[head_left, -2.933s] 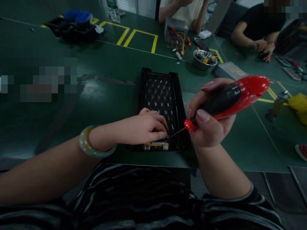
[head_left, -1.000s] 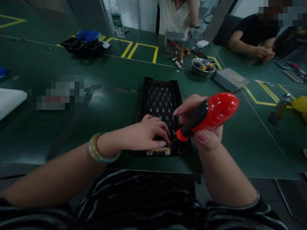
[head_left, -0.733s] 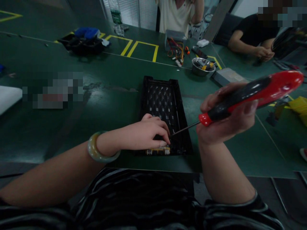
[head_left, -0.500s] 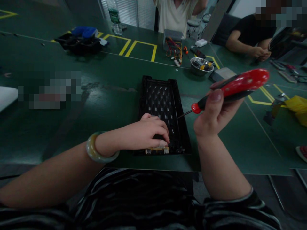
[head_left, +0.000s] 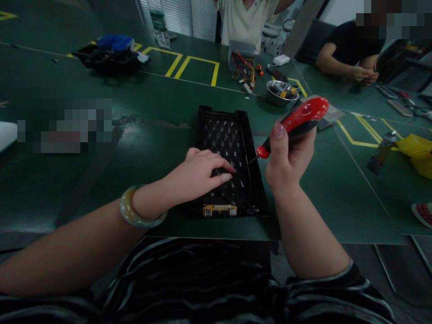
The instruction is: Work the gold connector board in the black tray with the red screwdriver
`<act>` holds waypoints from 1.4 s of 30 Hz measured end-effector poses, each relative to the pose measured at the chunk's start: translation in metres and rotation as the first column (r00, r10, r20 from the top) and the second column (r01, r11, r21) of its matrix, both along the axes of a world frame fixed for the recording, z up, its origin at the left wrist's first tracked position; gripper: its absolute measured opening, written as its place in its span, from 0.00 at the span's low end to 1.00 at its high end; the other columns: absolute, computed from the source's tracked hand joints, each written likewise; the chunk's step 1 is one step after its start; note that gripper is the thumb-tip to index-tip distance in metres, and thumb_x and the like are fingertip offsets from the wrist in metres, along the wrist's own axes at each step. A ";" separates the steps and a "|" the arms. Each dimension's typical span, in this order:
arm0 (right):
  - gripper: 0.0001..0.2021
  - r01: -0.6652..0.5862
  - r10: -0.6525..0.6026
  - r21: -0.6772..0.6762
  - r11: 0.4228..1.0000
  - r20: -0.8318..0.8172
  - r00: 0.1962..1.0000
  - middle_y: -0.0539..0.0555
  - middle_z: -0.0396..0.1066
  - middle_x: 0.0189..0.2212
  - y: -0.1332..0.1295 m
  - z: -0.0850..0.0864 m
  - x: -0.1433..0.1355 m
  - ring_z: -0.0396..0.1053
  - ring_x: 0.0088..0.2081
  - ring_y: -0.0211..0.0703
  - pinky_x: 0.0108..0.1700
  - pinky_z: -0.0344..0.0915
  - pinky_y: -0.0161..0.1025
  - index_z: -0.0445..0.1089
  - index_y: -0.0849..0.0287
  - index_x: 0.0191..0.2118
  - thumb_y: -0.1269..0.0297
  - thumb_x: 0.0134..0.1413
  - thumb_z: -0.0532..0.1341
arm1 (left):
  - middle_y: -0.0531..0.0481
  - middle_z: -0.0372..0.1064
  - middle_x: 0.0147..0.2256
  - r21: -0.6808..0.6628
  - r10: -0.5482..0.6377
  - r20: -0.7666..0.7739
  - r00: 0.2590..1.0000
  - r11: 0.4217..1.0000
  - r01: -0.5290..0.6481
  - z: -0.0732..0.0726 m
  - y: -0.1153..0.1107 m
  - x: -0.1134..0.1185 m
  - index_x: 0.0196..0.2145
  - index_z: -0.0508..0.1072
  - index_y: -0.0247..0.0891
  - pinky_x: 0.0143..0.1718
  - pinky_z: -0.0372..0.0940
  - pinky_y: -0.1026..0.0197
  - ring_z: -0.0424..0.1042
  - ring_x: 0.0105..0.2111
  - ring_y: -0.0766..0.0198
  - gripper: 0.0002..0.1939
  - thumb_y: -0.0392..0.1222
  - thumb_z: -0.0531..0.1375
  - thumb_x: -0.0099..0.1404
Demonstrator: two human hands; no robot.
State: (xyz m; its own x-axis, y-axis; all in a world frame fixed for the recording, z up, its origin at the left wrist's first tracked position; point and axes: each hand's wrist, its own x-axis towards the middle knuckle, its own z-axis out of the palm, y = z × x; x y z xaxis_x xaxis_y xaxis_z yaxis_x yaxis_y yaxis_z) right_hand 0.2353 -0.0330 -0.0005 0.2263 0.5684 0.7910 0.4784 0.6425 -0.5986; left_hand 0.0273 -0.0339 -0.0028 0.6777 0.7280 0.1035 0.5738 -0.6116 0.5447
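While R hand (head_left: 287, 158) grips the screwdriver (head_left: 308, 112): L hand (head_left: 199, 174) is over the black panel (head_left: 221, 130), knuckles up.
R fingers: closed round the red/blk handle, thumb pressed along it; whole grip sits just R of panel.
Shaft: slants down & L across panel's R rim; tip nr the L fingertips, can't tell if it touches panel.
L fingers: part curled, thumb & index tips close, small gap btwn; can't tell if anything's pinched or if they touch panel.
Panel: lies flat on green table (head_left: 151, 157), short end toward the person, rows of small bright marks inside its raised rim.
Orange board (head_left: 219, 208): at panel's near end, w/ metal connectors; no hand on it.
Bangle (head_left: 125, 211): round L wrist, L of panel.
Metal bowl (head_left: 280, 100): beyond panel, to the R, yellow-&-blk items in it.
Gray metal box (head_left: 248, 48): beyond panel, farther than bowl, colored wires spilling out front.
Blk tray (head_left: 108, 64): far L of panel, blue item (head_left: 115, 43) on top.
Co-worker's hands (head_left: 364, 75): well beyond panel, far R, held together.
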 end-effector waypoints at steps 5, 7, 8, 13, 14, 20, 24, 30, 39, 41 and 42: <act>0.12 -0.075 0.085 0.073 0.995 -0.142 0.986 0.47 0.65 0.35 -0.004 0.004 -0.008 0.71 0.35 0.39 0.45 0.73 0.45 0.68 0.49 0.41 0.48 0.62 0.60 | 0.50 0.78 0.48 0.034 -0.006 -0.033 0.999 0.999 0.007 -0.006 0.001 -0.001 0.49 0.79 0.48 0.52 0.48 0.50 0.70 0.51 0.55 0.15 0.53 0.59 0.71; 0.11 -0.100 0.114 0.088 0.991 -0.172 0.978 0.47 0.65 0.35 -0.004 0.005 -0.011 0.69 0.31 0.37 0.41 0.73 0.44 0.68 0.48 0.40 0.47 0.62 0.60 | 0.51 0.78 0.48 0.048 -0.007 -0.038 0.999 0.999 0.008 -0.007 0.001 -0.001 0.48 0.79 0.49 0.51 0.48 0.50 0.71 0.50 0.55 0.15 0.54 0.60 0.70; 0.11 -0.108 0.125 0.097 0.989 -0.187 0.974 0.47 0.64 0.35 -0.004 0.005 -0.012 0.69 0.31 0.37 0.41 0.73 0.44 0.68 0.48 0.40 0.47 0.62 0.60 | 0.52 0.78 0.47 0.054 -0.006 -0.038 0.999 0.999 0.008 -0.008 0.001 -0.001 0.47 0.79 0.48 0.51 0.47 0.50 0.71 0.50 0.55 0.14 0.55 0.60 0.69; 0.14 -0.105 0.118 0.067 0.992 -0.255 0.960 0.49 0.63 0.36 -0.006 0.006 -0.013 0.70 0.35 0.39 0.47 0.74 0.46 0.65 0.49 0.39 0.44 0.61 0.59 | 0.54 0.79 0.44 0.031 -0.018 -0.039 0.999 0.999 0.020 -0.007 0.001 0.001 0.43 0.80 0.48 0.51 0.46 0.51 0.72 0.48 0.57 0.12 0.53 0.61 0.70; 0.16 -0.109 0.115 0.037 0.993 -0.246 0.962 0.50 0.63 0.37 -0.007 0.006 -0.013 0.71 0.38 0.41 0.48 0.74 0.47 0.64 0.49 0.40 0.43 0.61 0.59 | 0.54 0.80 0.43 0.023 -0.025 -0.042 0.999 0.999 0.026 -0.007 0.001 0.002 0.42 0.80 0.47 0.51 0.46 0.50 0.72 0.47 0.57 0.12 0.53 0.61 0.70; 0.19 0.004 -0.003 0.010 1.000 -0.141 0.990 0.52 0.61 0.37 -0.008 0.006 -0.014 0.70 0.40 0.44 0.46 0.73 0.49 0.60 0.49 0.42 0.39 0.64 0.50 | 0.54 0.79 0.42 0.014 -0.062 -0.045 0.997 0.998 0.063 -0.005 -0.001 0.003 0.41 0.80 0.47 0.51 0.46 0.51 0.73 0.46 0.58 0.11 0.53 0.60 0.69; 0.19 0.009 0.003 0.066 0.998 -0.189 0.982 0.51 0.59 0.36 -0.002 0.007 -0.014 0.67 0.36 0.41 0.44 0.71 0.46 0.59 0.50 0.39 0.38 0.63 0.51 | 0.55 0.79 0.43 -0.018 -0.104 -0.041 0.994 0.994 0.104 -0.003 -0.004 0.004 0.41 0.80 0.48 0.50 0.46 0.52 0.73 0.46 0.59 0.11 0.52 0.60 0.70; 0.15 -0.146 0.251 0.321 0.936 -0.313 0.916 0.47 0.60 0.29 0.009 0.010 -0.015 0.62 0.29 0.35 0.37 0.65 0.39 0.66 0.53 0.33 0.47 0.59 0.63 | 0.55 0.75 0.47 -0.050 -0.165 -0.024 0.986 0.985 0.164 -0.001 -0.010 0.009 0.39 0.80 0.49 0.52 0.47 0.52 0.70 0.51 0.57 0.13 0.56 0.61 0.69; 0.10 -0.231 0.357 0.400 0.887 -0.278 0.892 0.45 0.63 0.26 0.009 0.016 -0.014 0.61 0.28 0.32 0.35 0.62 0.35 0.70 0.58 0.32 0.57 0.59 0.65 | 0.53 0.72 0.51 -0.199 -0.141 -0.085 0.986 0.972 0.121 0.001 -0.010 0.013 0.36 0.82 0.50 0.60 0.50 0.45 0.67 0.54 0.49 0.15 0.60 0.63 0.63; 0.11 -0.209 0.287 0.303 0.930 -0.241 0.927 0.45 0.62 0.25 0.003 0.017 -0.014 0.61 0.28 0.34 0.34 0.62 0.36 0.67 0.55 0.32 0.55 0.59 0.64 | 0.52 0.70 0.54 -0.162 -0.145 -0.116 0.983 0.979 0.125 0.000 -0.012 0.014 0.37 0.83 0.50 0.61 0.49 0.42 0.63 0.57 0.46 0.15 0.58 0.62 0.64; 0.11 -0.186 0.239 0.238 0.953 -0.221 0.946 0.45 0.62 0.26 -0.001 0.017 -0.015 0.60 0.28 0.35 0.33 0.63 0.36 0.66 0.54 0.32 0.54 0.59 0.64 | 0.51 0.69 0.56 -0.135 -0.141 -0.131 0.981 0.983 0.124 -0.001 -0.013 0.014 0.37 0.83 0.50 0.61 0.48 0.40 0.61 0.59 0.45 0.14 0.57 0.61 0.65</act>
